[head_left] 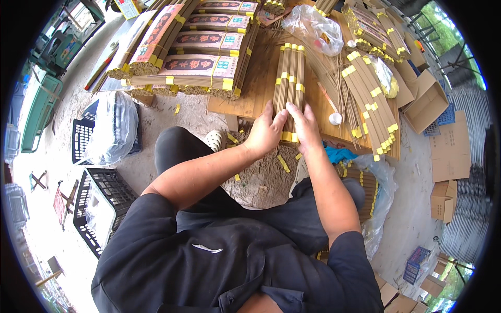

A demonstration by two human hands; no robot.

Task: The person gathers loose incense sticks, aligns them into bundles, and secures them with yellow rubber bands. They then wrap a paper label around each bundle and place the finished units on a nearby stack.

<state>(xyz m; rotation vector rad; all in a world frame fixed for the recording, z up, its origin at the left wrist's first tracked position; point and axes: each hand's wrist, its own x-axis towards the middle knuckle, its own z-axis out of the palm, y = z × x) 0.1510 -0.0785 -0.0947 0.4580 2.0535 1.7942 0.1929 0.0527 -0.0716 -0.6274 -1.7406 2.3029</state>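
Observation:
Three slim bundles of brown incense sticks (290, 68), ringed with yellow paper bands, lie side by side near the table's front edge. My left hand (265, 130) is closed round their left side, and my right hand (305, 128) grips the right side. Both thumbs rest on top, close together; the fingers underneath are hidden. To the right, a fanned row of similar banded bundles (368, 96) lies on the wooden table (242, 107). Between that row and my right hand are loose thin sticks and a small brush-like tool with a white round end (335, 118).
Stacked, labelled incense packs (193, 65) fill the table's left side. A clear plastic bag (315, 31) lies at the back. Black crates (107, 201) stand on the floor at left, cardboard boxes (425, 101) at right. More bundles in plastic (370, 190) sit beside my right knee.

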